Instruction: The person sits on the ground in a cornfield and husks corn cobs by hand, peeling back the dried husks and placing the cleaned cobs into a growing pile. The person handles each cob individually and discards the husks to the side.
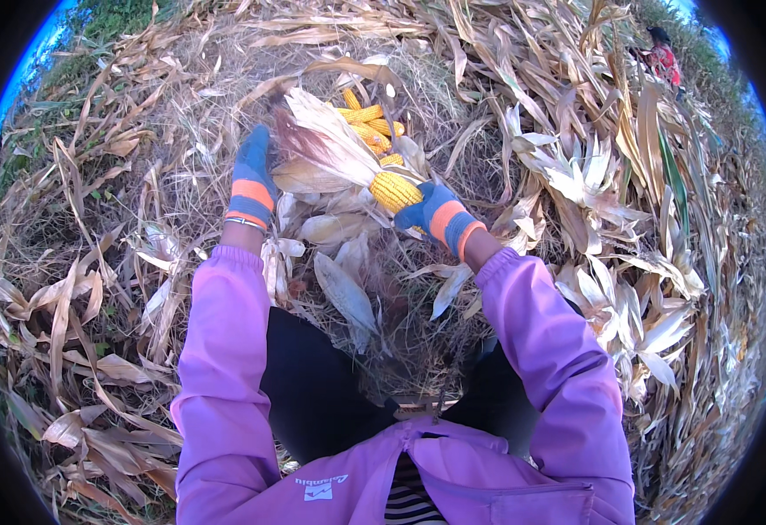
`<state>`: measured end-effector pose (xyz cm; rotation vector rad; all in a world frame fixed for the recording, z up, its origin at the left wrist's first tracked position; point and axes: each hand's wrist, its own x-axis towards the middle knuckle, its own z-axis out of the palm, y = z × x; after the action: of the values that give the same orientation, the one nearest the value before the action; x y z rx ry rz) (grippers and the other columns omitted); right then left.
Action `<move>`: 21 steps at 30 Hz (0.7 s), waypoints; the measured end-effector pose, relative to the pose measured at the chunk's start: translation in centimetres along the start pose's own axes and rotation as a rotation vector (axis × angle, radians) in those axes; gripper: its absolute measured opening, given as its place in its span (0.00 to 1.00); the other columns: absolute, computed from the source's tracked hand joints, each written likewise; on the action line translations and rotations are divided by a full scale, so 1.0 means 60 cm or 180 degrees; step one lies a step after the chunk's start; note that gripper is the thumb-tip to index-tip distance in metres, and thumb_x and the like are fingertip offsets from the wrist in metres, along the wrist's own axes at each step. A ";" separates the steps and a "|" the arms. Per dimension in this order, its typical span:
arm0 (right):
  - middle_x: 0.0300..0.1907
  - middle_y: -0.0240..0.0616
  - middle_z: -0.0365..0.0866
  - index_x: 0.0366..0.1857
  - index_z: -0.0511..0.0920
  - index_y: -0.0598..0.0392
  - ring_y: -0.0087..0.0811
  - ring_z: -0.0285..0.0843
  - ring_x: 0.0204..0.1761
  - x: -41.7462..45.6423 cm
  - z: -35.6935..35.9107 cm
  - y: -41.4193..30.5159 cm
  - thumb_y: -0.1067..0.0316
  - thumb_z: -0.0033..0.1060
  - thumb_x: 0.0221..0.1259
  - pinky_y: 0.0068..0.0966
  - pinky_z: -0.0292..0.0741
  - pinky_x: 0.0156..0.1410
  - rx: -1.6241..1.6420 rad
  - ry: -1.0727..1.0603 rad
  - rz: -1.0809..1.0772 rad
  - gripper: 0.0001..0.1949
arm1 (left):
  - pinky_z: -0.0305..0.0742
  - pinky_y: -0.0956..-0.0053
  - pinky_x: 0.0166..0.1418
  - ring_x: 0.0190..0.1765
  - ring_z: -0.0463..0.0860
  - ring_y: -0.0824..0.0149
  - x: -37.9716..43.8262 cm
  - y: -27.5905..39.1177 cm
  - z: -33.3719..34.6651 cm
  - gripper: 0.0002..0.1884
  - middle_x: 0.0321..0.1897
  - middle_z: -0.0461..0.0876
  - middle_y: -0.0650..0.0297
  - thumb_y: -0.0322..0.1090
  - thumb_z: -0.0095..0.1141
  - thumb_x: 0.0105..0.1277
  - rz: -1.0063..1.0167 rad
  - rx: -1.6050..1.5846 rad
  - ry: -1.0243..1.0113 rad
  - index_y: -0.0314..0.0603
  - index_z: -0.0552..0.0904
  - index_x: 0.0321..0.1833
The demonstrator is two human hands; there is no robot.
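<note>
My right hand (427, 205), in a blue and orange work glove, grips the lower end of a yellow corn cob (394, 191). A dry pale husk (330, 141) with reddish-brown silk still covers the cob's far part, which points up and to the left. At the left of that husk is my left hand (253, 163), gloved alike, its thumb side hard to make out. It looks apart from the husk, with nothing visible in it. Just beyond the husk lie several bare yellow cobs (368, 120), partly hidden by it.
Loose husks (347, 289) lie on dry grass between my knees. To the right is a thick heap of dry corn stalks (645, 164) with opened husks (586, 174). Dry leaves (68, 295) cover the left ground. A person in red (662, 62) is far off at upper right.
</note>
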<state>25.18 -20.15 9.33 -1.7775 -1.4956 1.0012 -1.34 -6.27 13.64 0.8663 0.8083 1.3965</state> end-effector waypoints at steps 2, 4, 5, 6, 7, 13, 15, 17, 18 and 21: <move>0.35 0.42 0.82 0.41 0.79 0.62 0.31 0.79 0.34 0.008 -0.003 0.004 0.56 0.75 0.33 0.27 0.74 0.44 0.0035 0.0071 0.0074 0.27 | 0.68 0.75 0.39 0.33 0.70 0.73 -0.017 0.000 0.010 0.18 0.34 0.74 0.68 0.43 0.64 0.57 0.0361 0.0467 0.0188 0.41 0.77 0.43; 0.34 0.42 0.82 0.41 0.79 0.62 0.32 0.79 0.34 0.017 0.002 0.012 0.56 0.75 0.33 0.27 0.75 0.44 0.0304 0.0209 -0.0047 0.28 | 0.66 0.77 0.37 0.32 0.68 0.74 -0.017 -0.010 0.015 0.18 0.31 0.72 0.68 0.42 0.65 0.56 0.1036 0.1168 0.0600 0.39 0.75 0.41; 0.34 0.42 0.82 0.41 0.79 0.63 0.32 0.79 0.34 0.022 0.003 0.017 0.56 0.75 0.32 0.27 0.75 0.44 0.0438 0.0278 -0.0109 0.28 | 0.66 0.78 0.37 0.32 0.67 0.75 -0.017 -0.015 0.018 0.18 0.30 0.71 0.68 0.41 0.66 0.55 0.1376 0.1513 0.0808 0.38 0.75 0.39; 0.35 0.43 0.82 0.42 0.78 0.63 0.33 0.79 0.34 0.024 0.003 0.020 0.57 0.75 0.33 0.27 0.75 0.44 0.0484 0.0403 -0.0174 0.28 | 0.65 0.80 0.34 0.31 0.66 0.76 -0.024 -0.021 0.025 0.19 0.28 0.70 0.68 0.40 0.68 0.54 0.1502 0.1525 0.0799 0.36 0.74 0.38; 0.35 0.43 0.82 0.42 0.78 0.63 0.33 0.79 0.35 0.026 0.003 0.022 0.57 0.75 0.33 0.28 0.75 0.44 0.0528 0.0530 -0.0239 0.28 | 0.65 0.80 0.34 0.30 0.66 0.76 -0.031 -0.029 0.034 0.18 0.27 0.71 0.68 0.40 0.68 0.54 0.1441 0.1660 0.0688 0.36 0.74 0.37; 0.38 0.48 0.82 0.46 0.75 0.64 0.39 0.81 0.40 0.012 0.014 -0.014 0.57 0.73 0.36 0.30 0.75 0.46 0.0033 0.0950 -0.0312 0.30 | 0.75 0.70 0.39 0.35 0.77 0.64 -0.078 -0.077 0.068 0.25 0.34 0.77 0.59 0.53 0.60 0.57 -0.1301 0.0895 -0.0782 0.37 0.73 0.45; 0.39 0.49 0.81 0.47 0.74 0.64 0.40 0.80 0.41 -0.008 0.031 -0.038 0.57 0.73 0.36 0.30 0.75 0.47 0.0013 0.0926 -0.0504 0.31 | 0.74 0.63 0.50 0.46 0.77 0.59 -0.072 -0.105 0.060 0.32 0.45 0.76 0.55 0.58 0.58 0.57 -0.1452 0.0436 -0.1307 0.39 0.71 0.54; 0.44 0.53 0.79 0.54 0.69 0.63 0.42 0.79 0.46 -0.021 0.045 -0.037 0.55 0.71 0.38 0.31 0.75 0.49 -0.0040 0.0715 -0.0557 0.36 | 0.68 0.56 0.62 0.57 0.73 0.55 -0.080 -0.089 0.100 0.38 0.57 0.71 0.53 0.62 0.56 0.56 -0.2375 -0.1055 -0.1286 0.42 0.66 0.63; 0.44 0.53 0.78 0.55 0.68 0.63 0.43 0.79 0.46 -0.037 0.049 -0.051 0.55 0.71 0.38 0.32 0.74 0.49 -0.0177 0.0717 -0.0453 0.37 | 0.66 0.56 0.63 0.57 0.72 0.56 -0.083 -0.079 0.111 0.36 0.57 0.73 0.58 0.61 0.56 0.56 -0.2218 -0.1041 -0.0886 0.45 0.68 0.62; 0.44 0.55 0.78 0.58 0.65 0.62 0.47 0.78 0.46 -0.054 0.056 -0.064 0.53 0.70 0.39 0.34 0.74 0.50 -0.0269 0.0589 -0.0487 0.39 | 0.64 0.60 0.65 0.59 0.71 0.57 -0.092 -0.065 0.122 0.34 0.60 0.70 0.58 0.58 0.54 0.60 -0.1958 -0.0933 -0.0451 0.48 0.66 0.64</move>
<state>20.05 -22.70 11.23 -1.7319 -1.5491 0.6879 6.82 -12.00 13.55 0.4273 0.6633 0.8668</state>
